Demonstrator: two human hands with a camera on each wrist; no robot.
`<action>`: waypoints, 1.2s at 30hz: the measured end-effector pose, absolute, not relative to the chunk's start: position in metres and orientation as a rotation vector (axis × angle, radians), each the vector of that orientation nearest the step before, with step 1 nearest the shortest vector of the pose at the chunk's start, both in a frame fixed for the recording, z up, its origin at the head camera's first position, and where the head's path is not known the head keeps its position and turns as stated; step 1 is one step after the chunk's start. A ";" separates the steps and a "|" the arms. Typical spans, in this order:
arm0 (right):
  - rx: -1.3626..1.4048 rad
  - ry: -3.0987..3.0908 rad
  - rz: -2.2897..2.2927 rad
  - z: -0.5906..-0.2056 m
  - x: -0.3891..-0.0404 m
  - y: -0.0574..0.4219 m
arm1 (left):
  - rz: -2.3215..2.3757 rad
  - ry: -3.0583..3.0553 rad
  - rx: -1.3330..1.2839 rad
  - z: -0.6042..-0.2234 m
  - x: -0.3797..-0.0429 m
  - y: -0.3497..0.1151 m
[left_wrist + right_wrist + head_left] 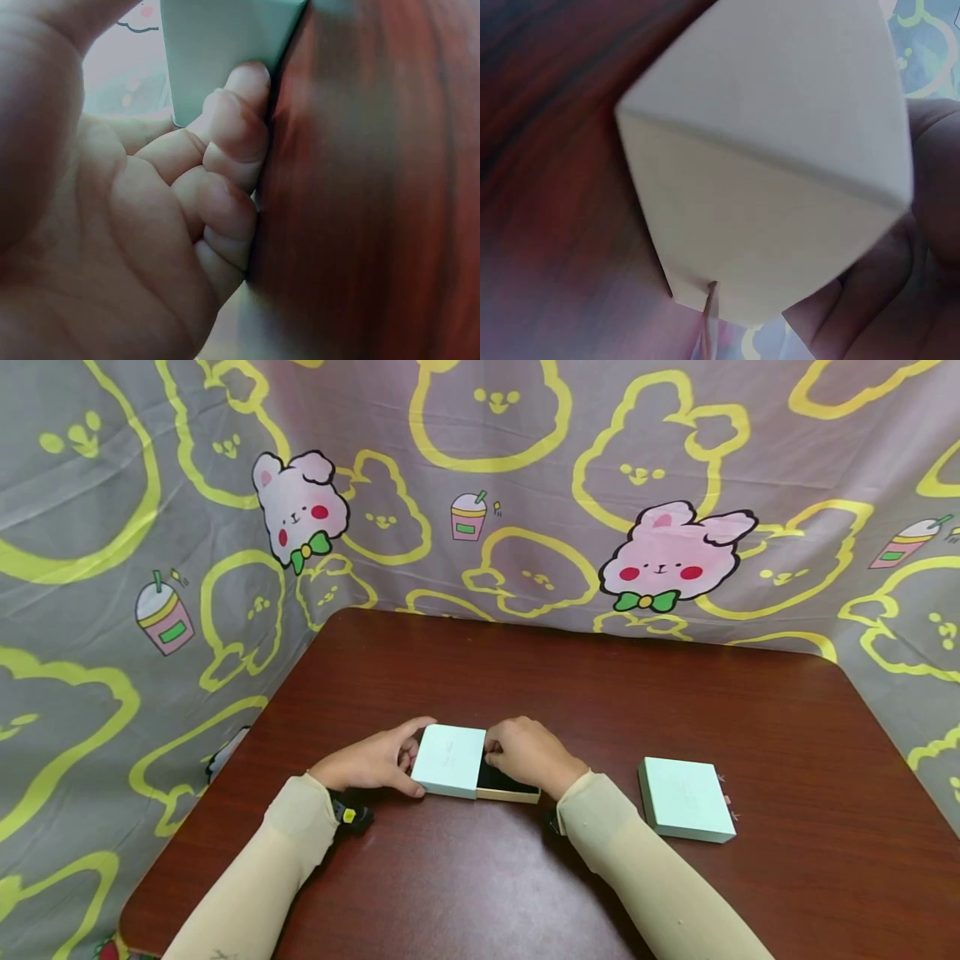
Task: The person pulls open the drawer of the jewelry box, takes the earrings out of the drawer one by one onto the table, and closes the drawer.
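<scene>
A pale mint slide-out box [450,758] lies on the table, its cream drawer [510,795] pulled partly out to the right. My left hand [378,760] grips the box's left end, thumb at the near corner and index finger at the far one. In the left wrist view, the other fingers curl against the box's end [217,45]. Over the drawer's black interior, my right hand [528,752] has its fingers curled down; whether they pinch anything is hidden. The right wrist view shows the drawer's corner [757,187] and a thin ribbon pull [710,322].
A second mint box [688,797] sits to the right, beyond my right forearm, with a small ribbon at its right side. Both stand on a dark reddish-brown table [465,877]. A patterned cloth [525,493] hangs behind and along the sides.
</scene>
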State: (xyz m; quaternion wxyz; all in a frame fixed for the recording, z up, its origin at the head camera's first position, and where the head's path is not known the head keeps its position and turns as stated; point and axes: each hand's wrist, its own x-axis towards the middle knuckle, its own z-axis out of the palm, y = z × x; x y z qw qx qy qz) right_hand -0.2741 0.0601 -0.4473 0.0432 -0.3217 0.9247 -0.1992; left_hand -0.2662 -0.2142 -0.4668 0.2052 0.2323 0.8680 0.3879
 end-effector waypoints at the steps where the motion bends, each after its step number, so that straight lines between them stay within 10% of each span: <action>1: -0.988 2.823 -0.612 -0.448 -0.274 0.060 | 1.081 2.419 0.647 -0.467 -0.266 -0.214; 36: -1.013 2.869 -0.663 -0.445 -0.272 0.065 | 1.093 2.403 0.632 -0.467 -0.266 -0.214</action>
